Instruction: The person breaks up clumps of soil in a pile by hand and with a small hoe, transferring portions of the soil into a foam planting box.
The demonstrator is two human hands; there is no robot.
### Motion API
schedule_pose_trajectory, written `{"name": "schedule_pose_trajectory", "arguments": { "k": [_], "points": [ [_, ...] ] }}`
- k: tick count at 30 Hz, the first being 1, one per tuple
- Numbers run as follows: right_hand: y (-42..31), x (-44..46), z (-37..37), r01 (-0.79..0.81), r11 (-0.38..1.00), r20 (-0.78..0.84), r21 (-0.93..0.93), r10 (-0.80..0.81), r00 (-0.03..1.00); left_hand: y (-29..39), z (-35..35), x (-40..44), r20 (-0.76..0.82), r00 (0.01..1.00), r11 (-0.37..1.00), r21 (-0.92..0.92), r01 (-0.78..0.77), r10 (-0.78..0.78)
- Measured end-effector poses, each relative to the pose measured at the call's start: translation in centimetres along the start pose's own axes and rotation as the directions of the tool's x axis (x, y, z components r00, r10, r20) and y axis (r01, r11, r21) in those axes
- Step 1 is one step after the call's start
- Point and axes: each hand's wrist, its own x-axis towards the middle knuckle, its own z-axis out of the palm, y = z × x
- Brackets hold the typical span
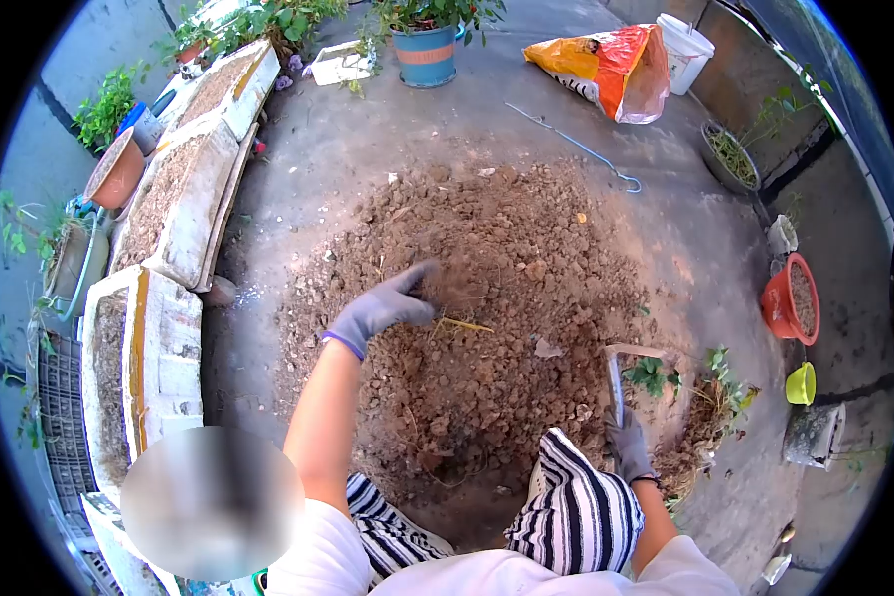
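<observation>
My left hand, in a grey glove, is over the left part of a wide heap of loose brown soil. Its thumb and fingers are apart, with blurred clumps and dry roots beside the fingertips. A yellow stalk lies just to its right. My right hand, also gloved, is closed round the lower end of a hand tool, beside my striped knee. The tool's angled head rests at the soil's right edge, next to a small green plant.
Soil-filled foam boxes line the left side. Ahead are a blue pot, an orange bag, a white bucket and a blue metal rod. An orange pot and a yellow-green cup sit at right.
</observation>
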Motion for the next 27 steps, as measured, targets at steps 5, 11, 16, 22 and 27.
{"name": "schedule_pose_trajectory", "arguments": {
  "k": [5, 11, 16, 22, 27],
  "points": [
    [6.7, 3.5, -0.7, 0.243, 0.955, -0.007, -0.168, -0.248, 0.969, -2.1, -1.4, -1.0, -0.016, 0.993, 0.993, 0.021, 0.119, -0.118],
    [1.7, -1.9, -0.9, 0.022, 0.982, -0.054, -0.185, -0.032, 0.998, 0.1, 0.0, -2.8, 0.011, 0.998, 0.956, -0.285, 0.067, -0.067],
    [7.6, -4.0, -3.4, 0.066, 0.778, -0.048, -0.624, -0.123, 0.991, -0.6, 0.3, -2.3, 0.002, 0.999, 0.884, -0.466, 0.039, -0.043],
    [8.8, -4.9, -5.0, 0.032, 0.622, 0.042, -0.782, 0.001, 0.999, 0.5, 1.5, -0.4, -0.192, 0.965, 0.942, -0.318, 0.112, -0.179],
    [2.9, -3.4, -3.5, -0.070, 0.616, -0.002, -0.785, 0.110, 0.994, 5.7, 2.6, -1.0, -0.288, 0.957, 0.903, -0.400, -0.157, 0.039]
  ]
}}
